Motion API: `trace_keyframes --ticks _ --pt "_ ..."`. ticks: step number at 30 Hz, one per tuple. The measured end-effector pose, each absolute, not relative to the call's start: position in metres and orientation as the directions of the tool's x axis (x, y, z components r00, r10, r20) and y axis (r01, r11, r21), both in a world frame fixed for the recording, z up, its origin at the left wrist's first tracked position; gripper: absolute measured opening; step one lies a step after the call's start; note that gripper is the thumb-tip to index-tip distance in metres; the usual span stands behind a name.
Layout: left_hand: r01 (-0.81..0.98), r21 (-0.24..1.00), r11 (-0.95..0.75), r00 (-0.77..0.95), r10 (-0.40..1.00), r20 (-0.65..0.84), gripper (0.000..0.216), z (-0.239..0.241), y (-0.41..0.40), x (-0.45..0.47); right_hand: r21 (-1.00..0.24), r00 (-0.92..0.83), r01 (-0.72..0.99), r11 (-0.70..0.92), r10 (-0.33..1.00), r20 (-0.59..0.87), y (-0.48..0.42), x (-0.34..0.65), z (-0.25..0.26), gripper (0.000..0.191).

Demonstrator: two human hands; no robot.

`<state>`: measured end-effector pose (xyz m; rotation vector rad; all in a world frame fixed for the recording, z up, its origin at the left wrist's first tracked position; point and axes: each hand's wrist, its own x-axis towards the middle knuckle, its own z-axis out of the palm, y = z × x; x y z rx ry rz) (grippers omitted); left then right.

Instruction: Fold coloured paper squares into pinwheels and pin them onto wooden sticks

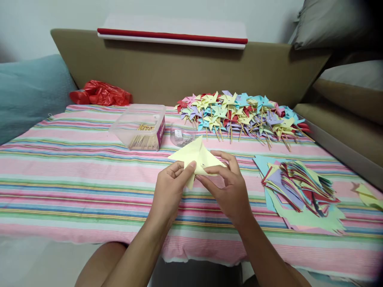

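A pale yellow paper pinwheel, partly folded and with no stick visible on it, is held up between my two hands above the striped cloth. My left hand grips its left side, the thumb pressed on the paper near the centre. On the other side, my right hand pinches the folded lower right part with fingers and thumb. Just behind the paper stands a small clear dish with tiny metal pieces and a white label. The fingertips cover part of the paper's centre.
Left of the dish, a clear plastic box contains several wooden sticks. Finished pinwheels in many colours lie heaped at the back right. Stacked coloured paper lies at the right. A red plastic bag rests at the back left.
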<state>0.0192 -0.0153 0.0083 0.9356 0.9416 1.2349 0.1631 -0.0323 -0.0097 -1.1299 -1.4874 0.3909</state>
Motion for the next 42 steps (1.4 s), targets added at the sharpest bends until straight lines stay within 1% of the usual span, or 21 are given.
trace_keyframes --ticks 4,9,16,18,20,22,24,25,26,28,31,33,35,39,40,42 --pt "-0.312 0.946 0.09 0.101 0.993 -0.061 0.032 0.009 -0.017 0.02 -0.731 0.13 0.452 0.512 0.773 0.622 -0.031 0.162 -0.01 0.004" --pt "-0.287 0.958 0.008 0.072 0.997 0.013 0.029 0.012 -0.018 0.022 -0.726 0.16 0.463 0.508 0.758 0.633 -0.031 0.162 -0.01 0.005" --pt "-0.242 0.969 -0.042 0.01 0.999 0.045 0.023 0.016 -0.02 0.025 -0.759 0.126 0.399 0.515 0.789 0.602 -0.035 0.161 -0.007 0.005" --pt "-0.248 0.967 -0.054 -0.007 0.998 0.054 0.022 0.017 -0.02 0.024 -0.768 0.137 0.374 0.52 0.788 0.601 -0.035 0.162 -0.007 0.006" --pt "-0.227 0.972 -0.063 -0.012 0.998 0.062 0.022 0.017 -0.02 0.023 -0.792 0.186 0.309 0.526 0.784 0.593 -0.035 0.163 -0.007 0.01" --pt "-0.164 0.983 -0.077 0.0 0.997 0.078 0.021 0.016 -0.019 0.021 -0.847 0.284 0.168 0.505 0.798 0.532 -0.033 0.165 -0.007 0.025" --pt "-0.09 0.991 -0.099 0.04 0.994 0.103 0.021 0.016 -0.019 0.018 -0.91 0.352 0.002 0.415 0.851 0.389 -0.032 0.168 -0.006 0.04" --pt "-0.058 0.992 -0.115 0.065 0.991 0.118 0.021 0.016 -0.018 0.016 -0.936 0.346 -0.06 0.348 0.886 0.307 -0.031 0.17 -0.005 0.043" --pt "-0.03 0.991 -0.131 0.088 0.987 0.133 0.021 0.016 -0.018 0.015 -0.955 0.31 -0.097 0.28 0.92 0.239 -0.031 0.172 -0.004 0.041" --pt "0.03 0.986 -0.167 0.12 0.979 0.162 0.021 0.017 -0.017 0.013 -0.977 0.183 -0.116 0.181 0.97 0.158 -0.032 0.176 -0.002 0.031" --pt "0.15 0.962 -0.229 0.138 0.968 0.209 0.027 0.017 -0.015 0.011 -0.986 0.039 -0.109 0.128 0.991 0.124 -0.034 0.179 -0.001 0.025" --pt "0.225 0.941 -0.254 0.159 0.962 0.222 0.032 0.017 -0.014 0.011 -0.99 0.018 -0.106 0.096 0.995 0.095 -0.035 0.18 -0.001 0.027" --pt "0.259 0.929 -0.266 0.177 0.958 0.225 0.034 0.016 -0.014 0.011 -0.993 0.007 -0.08 0.09 0.996 0.09 -0.035 0.18 -0.001 0.026" --pt "0.265 0.926 -0.27 0.215 0.953 0.216 0.034 0.016 -0.013 0.01 -0.987 -0.004 0.02 0.161 0.987 0.161 -0.033 0.18 -0.003 0.018" --pt "0.248 0.937 -0.247 0.224 0.955 0.192 0.031 0.016 -0.013 0.01 -0.988 0.002 0.008 0.154 0.988 0.154 -0.033 0.179 -0.003 0.019" --pt "0.159 0.975 -0.157 0.221 0.968 0.12 0.02 0.016 -0.013 0.009 -0.99 0.059 -0.096 0.107 0.993 0.102 -0.032 0.177 -0.004 0.025"
